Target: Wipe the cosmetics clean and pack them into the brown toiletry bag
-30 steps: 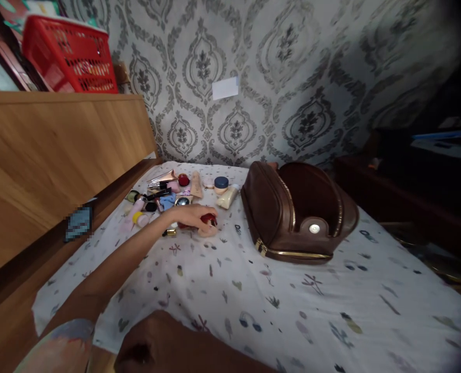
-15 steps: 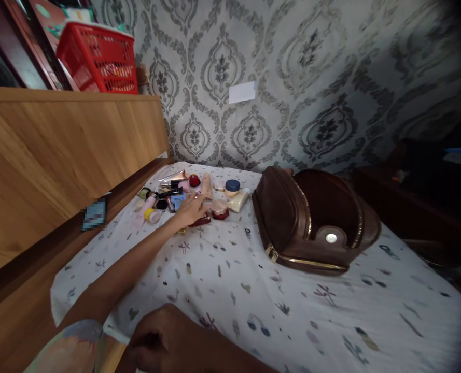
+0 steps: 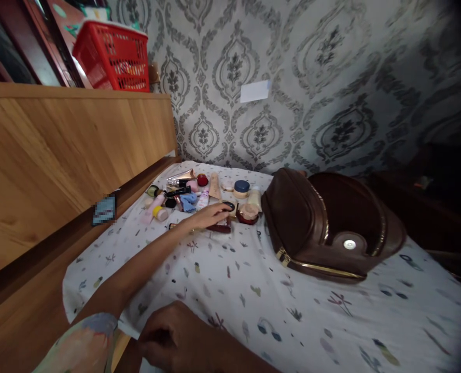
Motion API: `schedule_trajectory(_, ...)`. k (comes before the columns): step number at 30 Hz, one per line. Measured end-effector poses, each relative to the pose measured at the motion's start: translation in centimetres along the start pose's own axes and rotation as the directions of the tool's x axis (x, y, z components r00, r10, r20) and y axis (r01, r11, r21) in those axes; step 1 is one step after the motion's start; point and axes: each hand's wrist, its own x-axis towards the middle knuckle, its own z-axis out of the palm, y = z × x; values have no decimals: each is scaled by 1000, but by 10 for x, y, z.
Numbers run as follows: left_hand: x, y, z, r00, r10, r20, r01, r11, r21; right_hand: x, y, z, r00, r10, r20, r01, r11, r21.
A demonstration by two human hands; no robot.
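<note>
My left hand (image 3: 211, 215) reaches over the front of a group of cosmetics, palm down, fingers stretched out. Its fingertips touch or hover over a small black round item (image 3: 228, 206); contact is hard to tell. Beneath the hand lies a dark red flat case (image 3: 221, 226), partly hidden. Just right of the fingertips sits an open powder compact (image 3: 248, 212). A cream tube (image 3: 254, 199) and a blue-lidded jar (image 3: 241, 188) stand behind it. Close to me, my right hand (image 3: 173, 331) is curled closed above the sheet, with nothing visible in it.
A brown zip bag (image 3: 292, 217) gapes open on the right of the patterned sheet (image 3: 230, 295). Further cosmetics lie left, including a yellow-capped jar (image 3: 160, 213) and blue cloth-like piece (image 3: 189, 202). A wooden panel (image 3: 78, 140) borders the left, with a red basket (image 3: 113, 57) above.
My left hand has moved right across the cosmetics, toward the compact, uncovering the blue piece and a tube behind it. My right hand stays curled. The view has shifted slightly.
</note>
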Motion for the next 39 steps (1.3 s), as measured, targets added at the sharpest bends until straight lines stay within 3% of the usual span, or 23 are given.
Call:
schedule_trajectory(4, -3, -37, -14, 976, -183, -122, 198, 972, 123, -2, -1, -1, 1000, 19, 1, -19, 999, 36)
schedule_trajectory(7, -5, -62, -23, 953, -271, -135, 295, 932, 210, -3, -4, -2, 1000, 17, 11, -18, 999, 40)
schedule_trajectory(11, -10, -74, -28, 968, -245, -49, 250, 940, 233, -4, -7, -3, 998, 51, 32, -52, 999, 12)
schedule_trajectory(17, -22, -65, -30, 995, -95, 17, 94, 993, 76, -6, -2, -1, 998, 61, 33, -62, 998, 8)
schedule_trajectory(20, -22, -70, -43, 979, -179, -99, 182, 983, 18, -4, -1, 0, 998, 58, 24, -59, 998, 20)
schedule_trajectory(24, -14, -95, -71, 886, -389, -253, 403, 915, 1, -3, -4, -2, 998, 50, 24, -50, 999, 13)
schedule_trajectory(26, -11, -107, -80, 854, -469, -224, 481, 877, -1, -3, -4, -2, 997, 66, 30, -67, 998, 10)
schedule_trajectory(28, -12, -112, -81, 853, -501, -144, 506, 862, 2, -4, -4, -2, 995, 94, 35, -94, 995, 18)
schedule_trajectory(34, -20, -96, -61, 926, -354, 135, 359, 933, -17, -4, -3, -1, 995, 98, 28, -99, 994, 43)
schedule_trajectory(39, -13, -88, -51, 929, -349, 122, 342, 937, 72, -3, -4, -1, 996, 89, 26, -90, 995, 33)
